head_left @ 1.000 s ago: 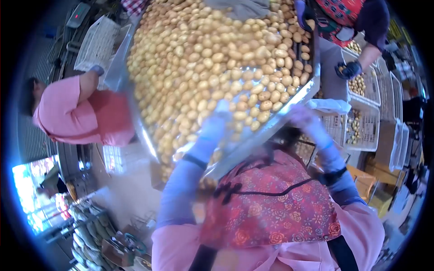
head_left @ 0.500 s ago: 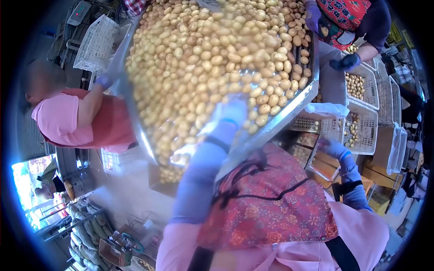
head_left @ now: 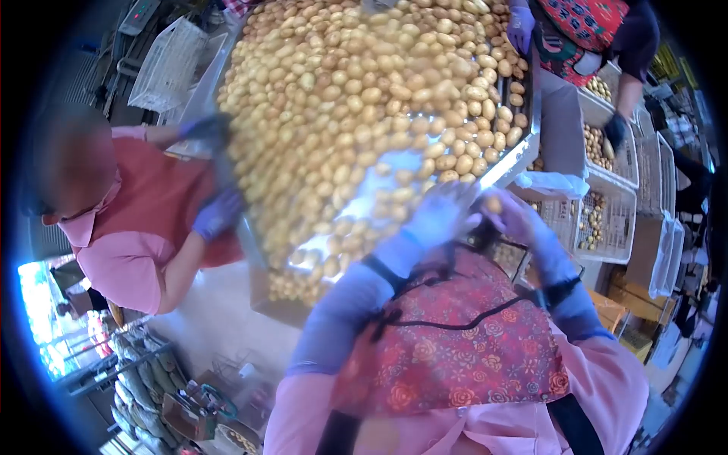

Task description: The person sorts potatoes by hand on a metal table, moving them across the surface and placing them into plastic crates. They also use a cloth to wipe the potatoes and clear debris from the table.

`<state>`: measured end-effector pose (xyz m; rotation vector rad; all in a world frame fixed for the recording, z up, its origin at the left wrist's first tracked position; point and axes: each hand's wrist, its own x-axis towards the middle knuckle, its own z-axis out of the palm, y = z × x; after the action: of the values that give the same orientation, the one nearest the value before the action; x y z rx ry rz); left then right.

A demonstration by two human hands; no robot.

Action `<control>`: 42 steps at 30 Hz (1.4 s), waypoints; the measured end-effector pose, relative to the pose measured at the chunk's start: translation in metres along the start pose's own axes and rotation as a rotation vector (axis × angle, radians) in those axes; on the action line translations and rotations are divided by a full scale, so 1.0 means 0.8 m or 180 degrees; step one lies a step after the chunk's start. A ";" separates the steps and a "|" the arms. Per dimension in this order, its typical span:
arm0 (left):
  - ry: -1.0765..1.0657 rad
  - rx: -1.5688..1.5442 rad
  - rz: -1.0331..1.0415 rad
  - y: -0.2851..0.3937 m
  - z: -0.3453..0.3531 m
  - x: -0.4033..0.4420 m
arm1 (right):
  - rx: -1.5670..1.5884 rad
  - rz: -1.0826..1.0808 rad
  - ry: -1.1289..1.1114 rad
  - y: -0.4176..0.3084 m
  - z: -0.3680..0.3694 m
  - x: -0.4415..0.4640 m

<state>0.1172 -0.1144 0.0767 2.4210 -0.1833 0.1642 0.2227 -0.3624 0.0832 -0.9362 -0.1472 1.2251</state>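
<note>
Yellow-brown potatoes [head_left: 326,98] cover a metal-edged sorting table [head_left: 509,163], with a bare wet patch near its front corner. My gloved left hand [head_left: 444,214] is over the table's near edge, blurred, its fingers apart and nothing visible in them. Close beside it, my gloved right hand [head_left: 516,218] is closed on one potato [head_left: 493,204], just outside the metal rim. Both hands are in front of the red floral apron [head_left: 462,334].
A co-worker in pink [head_left: 129,250] leans at the table's left side. Another person in a red patterned apron [head_left: 584,23] reaches into a crate at upper right. White crates with potatoes [head_left: 616,208] line the right. An empty white crate [head_left: 168,64] stands at upper left.
My left hand has moved right and back from the potatoes to the near edge. My right hand has come up from the lower right to meet it. The left co-worker has turned toward the table.
</note>
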 end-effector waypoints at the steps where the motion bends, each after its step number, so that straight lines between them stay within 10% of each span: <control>1: 0.0305 0.0140 0.0250 -0.014 0.013 -0.019 | -0.0728 0.0314 0.0223 -0.012 -0.020 -0.031; 5: -0.0302 0.1400 -0.0632 -0.087 -0.055 -0.198 | -0.5521 0.1894 0.0629 -0.049 -0.065 -0.130; 9: -0.0471 0.1771 -0.1153 -0.131 -0.090 -0.290 | -0.4697 0.0020 0.0970 -0.056 -0.089 -0.045; 12: 0.0963 0.1937 -0.2080 -0.169 -0.059 -0.240 | -0.4831 -0.1006 0.0715 -0.070 0.030 0.099; 16: -0.0173 0.1793 -0.2691 -0.104 -0.022 -0.173 | -0.5661 -0.2296 0.0157 -0.026 0.095 0.248; 19: -0.0409 0.0779 -0.1317 -0.104 -0.018 -0.226 | -0.6517 -0.0652 0.0297 -0.007 0.161 0.290; 22: -0.0460 0.2286 -0.1865 -0.098 -0.055 -0.269 | -0.6514 0.0141 -0.0085 0.004 0.153 0.316; 26: -0.0034 0.1915 -0.1848 -0.094 -0.051 -0.267 | -0.3851 -0.0907 -0.0236 -0.038 0.153 0.234; 29: 0.0342 0.2250 -0.2188 -0.109 -0.094 -0.257 | -0.2683 -0.1254 0.1137 -0.080 0.100 0.128; 31: 0.0643 0.2394 -0.2835 -0.140 -0.101 -0.244 | -0.3198 -0.2387 0.1865 -0.106 -0.028 0.065; 33: 0.0651 0.1883 -0.3827 -0.166 -0.098 -0.197 | -0.3167 -0.2056 0.2550 -0.130 -0.098 0.019; 36: 0.0405 0.0896 -0.2989 -0.179 -0.018 -0.132 | -0.4429 -0.1264 0.3017 -0.103 -0.171 0.009; 38: 0.0979 0.1723 -0.2153 -0.108 -0.020 -0.137 | -0.6303 -0.1868 0.1555 -0.094 -0.076 0.047; 42: 0.0693 0.1236 -0.1249 -0.083 -0.035 -0.251 | -0.6505 -0.1738 0.0071 -0.043 0.025 0.134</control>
<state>-0.0701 -0.0289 0.0219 2.7393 0.4602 0.3040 0.2775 -0.2622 0.0792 -2.3353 -1.7141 0.1489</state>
